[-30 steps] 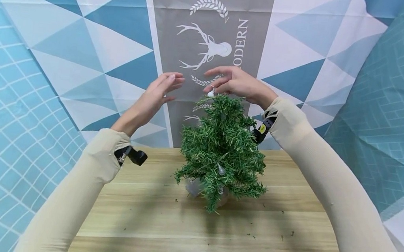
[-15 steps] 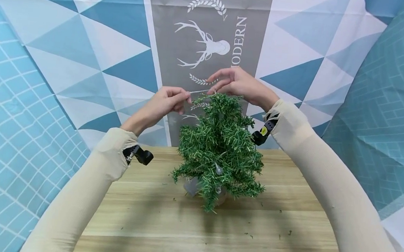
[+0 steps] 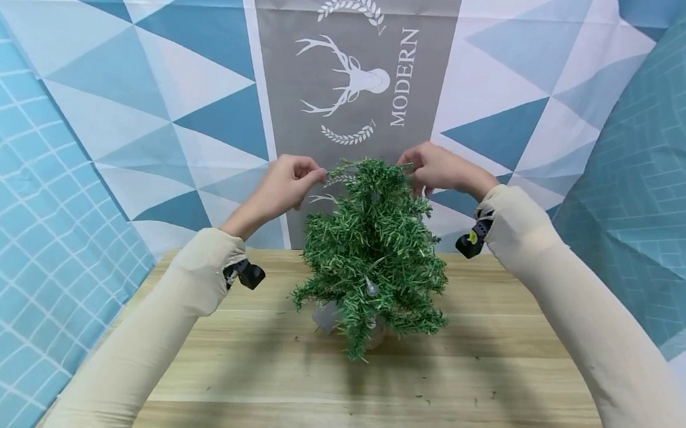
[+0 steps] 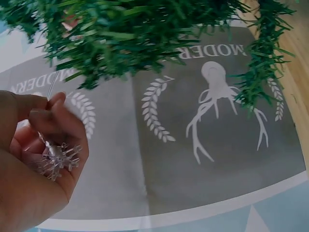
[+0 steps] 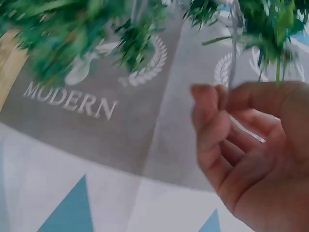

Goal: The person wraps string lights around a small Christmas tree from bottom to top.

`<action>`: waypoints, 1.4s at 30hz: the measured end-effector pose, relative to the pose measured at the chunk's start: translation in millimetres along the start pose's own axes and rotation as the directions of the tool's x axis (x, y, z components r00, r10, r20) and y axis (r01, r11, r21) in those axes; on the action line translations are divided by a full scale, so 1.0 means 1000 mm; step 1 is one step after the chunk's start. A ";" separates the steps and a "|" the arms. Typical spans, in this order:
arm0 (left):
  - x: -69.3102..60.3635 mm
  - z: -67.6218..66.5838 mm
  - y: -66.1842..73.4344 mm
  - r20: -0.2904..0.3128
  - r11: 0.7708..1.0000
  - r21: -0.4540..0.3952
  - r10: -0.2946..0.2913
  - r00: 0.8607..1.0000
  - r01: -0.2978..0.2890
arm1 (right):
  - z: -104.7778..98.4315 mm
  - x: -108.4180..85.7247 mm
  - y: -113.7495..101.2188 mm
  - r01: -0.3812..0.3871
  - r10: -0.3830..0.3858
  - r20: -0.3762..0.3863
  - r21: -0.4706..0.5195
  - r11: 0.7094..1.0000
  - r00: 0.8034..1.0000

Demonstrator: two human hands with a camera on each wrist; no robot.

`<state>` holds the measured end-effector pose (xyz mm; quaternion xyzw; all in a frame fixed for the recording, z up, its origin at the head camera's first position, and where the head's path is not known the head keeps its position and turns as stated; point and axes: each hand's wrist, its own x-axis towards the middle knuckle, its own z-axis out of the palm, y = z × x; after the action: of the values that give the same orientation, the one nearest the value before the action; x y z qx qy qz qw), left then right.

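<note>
A small green artificial Christmas tree (image 3: 371,236) stands upright on the wooden table. At the left of its top, my left hand (image 3: 284,181) pinches a thin clear light string (image 4: 51,89) between thumb and forefinger. A clear snowflake-shaped piece (image 4: 59,158) on that string hangs against the palm. Behind the right of the treetop, my right hand (image 3: 438,169) pinches a clear strand (image 5: 233,53) that runs up towards the branches; a short end shows below the fingers. A clear bulb (image 3: 371,288) hangs on the tree's front. The strand between the hands is hidden by branches.
Under the left branches lies a greyish translucent object (image 3: 326,316), partly hidden. Loose green needles (image 3: 419,397) are scattered on the wooden table (image 3: 280,397). Patterned cloth (image 3: 504,85) hangs behind the tree, with blue sheets at both sides.
My left hand went from spread fingers to pinching the string. My right hand has moved from in front of the treetop to its right side, lower, carrying the strand.
</note>
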<state>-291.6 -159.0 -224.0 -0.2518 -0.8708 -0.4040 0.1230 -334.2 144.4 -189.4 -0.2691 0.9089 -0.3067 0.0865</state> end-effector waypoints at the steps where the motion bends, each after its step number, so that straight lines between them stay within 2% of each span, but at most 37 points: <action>1: 0.000 0.002 -0.001 -0.005 1.000 0.020 -0.002 1.000 0.002 | 0.000 -0.002 0.003 -0.007 0.007 0.037 -0.014 1.000 0.999; 5: -0.001 0.006 -0.010 -0.010 0.997 0.081 0.014 1.000 -0.013 | 0.003 -0.009 0.017 -0.002 0.004 0.123 -0.016 1.000 0.992; 10: -0.008 0.006 -0.024 -0.008 0.995 0.094 0.030 1.000 -0.029 | 0.013 -0.014 0.027 -0.001 -0.003 0.111 0.036 0.999 0.994; 15: -0.023 0.002 -0.040 -0.014 0.996 0.091 -0.017 1.000 0.018 | 0.024 -0.029 0.030 0.011 -0.021 0.103 0.089 0.996 0.994; 18: -0.036 0.002 -0.053 -0.005 0.997 0.051 -0.065 0.998 0.065 | 0.033 -0.041 0.033 0.039 -0.051 0.100 0.116 0.993 0.994; 22: -0.055 0.005 -0.067 0.015 0.988 -0.028 -0.149 0.989 0.149 | 0.045 -0.055 0.039 0.090 -0.095 0.049 0.093 0.992 0.994; 25: -0.070 0.007 -0.071 0.006 0.970 -0.129 -0.206 0.979 0.205 | 0.053 -0.067 0.040 0.134 -0.133 -0.044 0.036 0.990 0.990; 27: -0.079 0.007 -0.070 -0.012 0.953 -0.208 -0.230 0.973 0.223 | 0.058 -0.075 0.039 0.151 -0.151 -0.134 -0.009 0.988 0.979; 31: -0.094 0.008 -0.066 -0.068 0.924 -0.327 -0.233 0.970 0.199 | 0.067 -0.092 0.034 0.144 -0.145 -0.324 -0.025 0.989 0.935; 33: -0.100 0.009 -0.064 -0.098 0.912 -0.362 -0.241 0.966 0.191 | 0.073 -0.100 0.030 0.140 -0.128 -0.409 -0.001 0.990 0.904; 35: -0.107 0.012 -0.063 -0.129 0.902 -0.393 -0.246 0.961 0.178 | 0.080 -0.107 0.026 0.150 -0.122 -0.488 0.019 0.989 0.864; 37: -0.113 0.015 -0.061 -0.160 0.883 -0.440 -0.255 0.954 0.162 | 0.087 -0.113 0.022 0.170 -0.127 -0.566 0.023 0.985 0.815; 42: -0.129 0.023 -0.048 -0.242 0.843 -0.532 -0.240 0.940 0.078 | 0.110 -0.128 0.011 0.251 -0.124 -0.729 0.067 0.966 0.673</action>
<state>-209.1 -211.7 -323.2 -0.1376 -0.7199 -0.6641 0.1474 -196.1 164.7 -285.0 -0.2117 0.8094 -0.4670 -0.2865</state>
